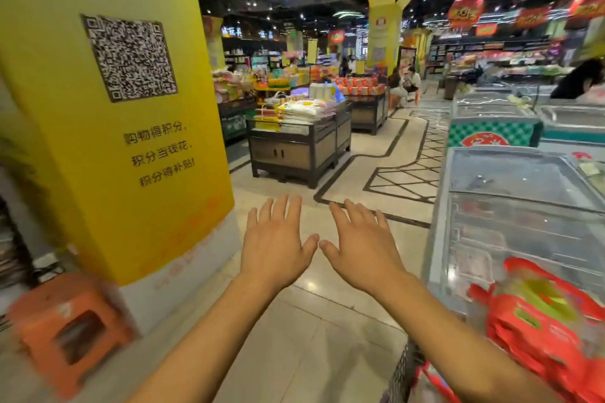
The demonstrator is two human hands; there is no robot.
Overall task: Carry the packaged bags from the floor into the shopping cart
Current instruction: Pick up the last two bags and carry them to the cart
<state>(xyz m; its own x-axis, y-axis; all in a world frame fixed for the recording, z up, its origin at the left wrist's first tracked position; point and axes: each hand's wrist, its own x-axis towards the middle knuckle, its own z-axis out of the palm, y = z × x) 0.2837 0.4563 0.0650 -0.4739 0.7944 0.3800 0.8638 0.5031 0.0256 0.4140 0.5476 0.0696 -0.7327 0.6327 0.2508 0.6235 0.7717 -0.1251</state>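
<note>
At eight o'clock a blurred orange plastic stool [70, 332] stands on the floor, touching the white base of a broad yellow pillar [59, 147] that fills the view from nine to eleven o'clock. The pillar carries a black-and-white QR code [130, 57], and below it three lines of dark writing [158, 154]: "购物得积分, 积分当钱花, 积分得补贴!". Faded orange print lower down is too faint to read.

At six o'clock, close in, the left hand [275, 245] and right hand [363, 252] reach forward side by side, palms down, fingers straight and spread, grasping nothing. The thumb tips nearly meet. Under them the glossy beige tiled floor [327, 321] runs open toward twelve o'clock, edged by dark inlaid lines. The pillar bounds this aisle on one side and the freezers on the other.

At twelve o'clock a dark-framed display table [294, 154] holds stacked white sacks. Their labels are too small to read.

From one to four o'clock glass-lidded chest freezers [523, 206] line the aisle. The farther one [494, 132] has a green-checked front with a red emblem.

At five o'clock lie the packaged bags [540, 330], red with loop handles and yellow-green patches, heavily blurred, their print unreadable. They sit just behind the dark wire wall of the shopping cart [404, 370]. The right forearm crosses in front of them.
</note>
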